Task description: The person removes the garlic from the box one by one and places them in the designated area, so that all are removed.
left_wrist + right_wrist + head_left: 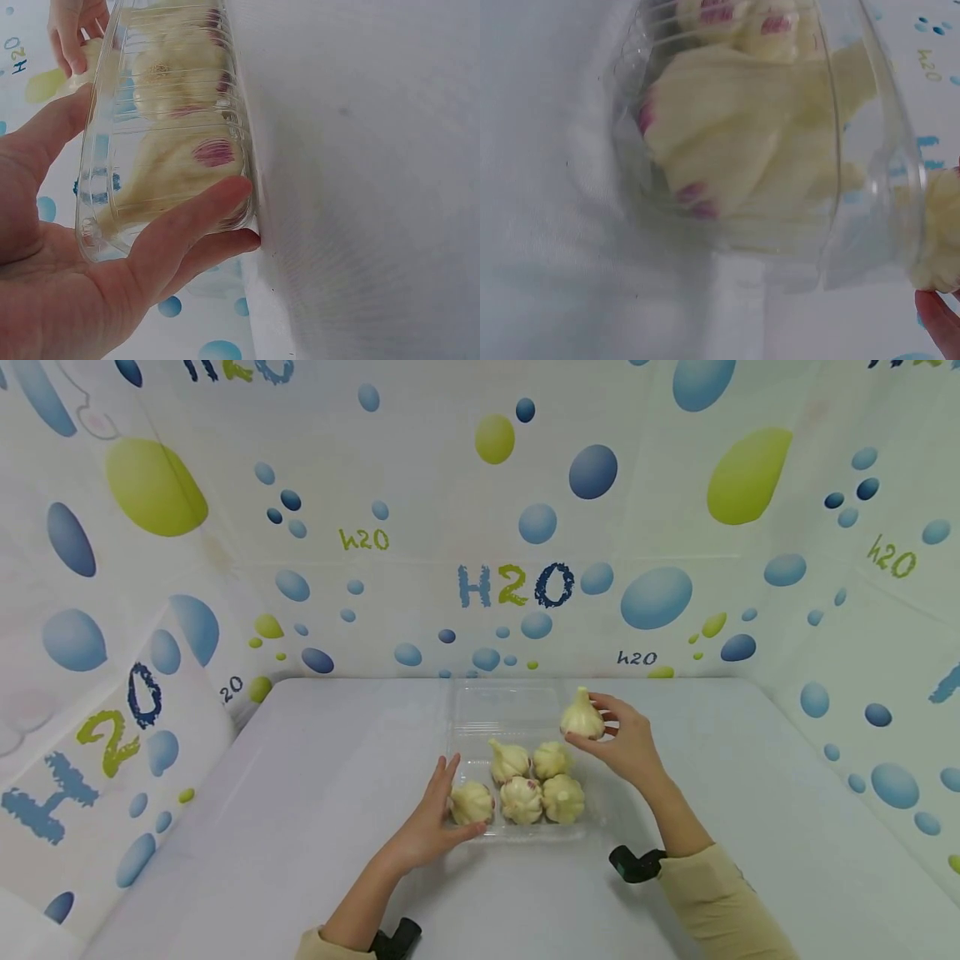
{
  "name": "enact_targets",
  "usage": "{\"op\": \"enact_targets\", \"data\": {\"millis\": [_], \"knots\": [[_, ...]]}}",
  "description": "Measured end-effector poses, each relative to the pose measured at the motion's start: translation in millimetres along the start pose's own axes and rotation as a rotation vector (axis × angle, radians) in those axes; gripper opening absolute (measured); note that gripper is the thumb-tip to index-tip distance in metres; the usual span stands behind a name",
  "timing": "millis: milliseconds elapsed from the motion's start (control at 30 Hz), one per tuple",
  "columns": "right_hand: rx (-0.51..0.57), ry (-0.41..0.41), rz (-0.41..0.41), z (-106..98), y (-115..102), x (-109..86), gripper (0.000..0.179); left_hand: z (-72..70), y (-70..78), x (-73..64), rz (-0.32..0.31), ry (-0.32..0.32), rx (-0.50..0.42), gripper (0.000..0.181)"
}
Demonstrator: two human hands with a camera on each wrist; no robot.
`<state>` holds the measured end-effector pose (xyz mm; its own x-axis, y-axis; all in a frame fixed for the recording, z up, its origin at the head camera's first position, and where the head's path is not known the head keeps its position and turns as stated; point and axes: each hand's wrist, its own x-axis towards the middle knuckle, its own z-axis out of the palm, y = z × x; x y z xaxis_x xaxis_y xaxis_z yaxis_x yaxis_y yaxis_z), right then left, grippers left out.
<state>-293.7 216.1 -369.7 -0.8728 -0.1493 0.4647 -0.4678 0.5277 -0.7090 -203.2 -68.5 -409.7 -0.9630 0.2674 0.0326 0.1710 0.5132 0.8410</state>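
Note:
A clear plastic container (536,833) with a raised see-through lid (502,700) holds several pale garlic bulbs (521,800) side by side. My left hand (427,827) spreads around its front left corner, fingers along the left side and thumb by the front edge. In the left wrist view, fingertips (229,199) touch the container's wall. Between thumb and fingers, my right hand (630,739) pinches another garlic bulb (582,717), stem upward, over the back right of the container. The right wrist view catches this held bulb (941,232) at its right edge, beyond the clear rim.
The container stands on a white table (315,777). Behind and at the sides hangs a white sheet (420,460) printed with blue and green drops and H2O lettering. Black wrist cameras (636,864) sit at the beige sleeves (723,902).

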Motion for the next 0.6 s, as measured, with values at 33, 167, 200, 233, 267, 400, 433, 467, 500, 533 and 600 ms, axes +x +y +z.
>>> {"op": "enact_targets", "data": {"millis": [33,167,200,233,267,400,433,467,500,533,600], "knots": [[-0.003,0.005,0.004,-2,2,-0.2,0.061,0.0,-0.1,0.2,0.0,-0.001,-0.001,0.095],[-0.023,0.012,0.031,-7,7,-0.8,0.061,-0.1,0.1,0.3,0.005,-0.001,-0.008,0.095],[-0.029,0.012,0.037,-8,8,-0.9,0.062,-0.2,0.0,0.4,0.004,0.0,-0.008,0.094],[-0.035,0.013,0.043,-9,9,-1.0,0.062,-0.2,-0.3,0.6,0.004,0.001,-0.008,0.094],[-0.038,0.014,0.049,-10,10,-1.2,0.062,-0.2,-0.5,0.7,0.005,0.001,-0.008,0.094],[-0.045,0.017,0.077,-14,15,-1.8,0.062,0.0,-1.4,1.4,0.007,0.002,-0.007,0.094],[-0.044,0.018,0.084,-15,16,-1.9,0.062,0.1,-1.6,1.6,0.007,0.002,-0.007,0.094],[-0.045,0.02,0.089,-16,18,-2.0,0.062,0.2,-1.6,1.7,0.006,0.001,-0.008,0.094],[-0.047,0.018,0.095,-16,19,-1.9,0.062,0.2,-1.2,1.5,0.005,0.001,-0.008,0.094],[-0.048,0.016,0.101,-17,21,-1.8,0.062,0.2,-0.9,1.5,0.006,0.001,-0.007,0.094],[-0.052,0.013,0.11,-18,24,-1.7,0.062,0.3,-0.3,1.3,0.006,0.001,-0.005,0.094]]}}
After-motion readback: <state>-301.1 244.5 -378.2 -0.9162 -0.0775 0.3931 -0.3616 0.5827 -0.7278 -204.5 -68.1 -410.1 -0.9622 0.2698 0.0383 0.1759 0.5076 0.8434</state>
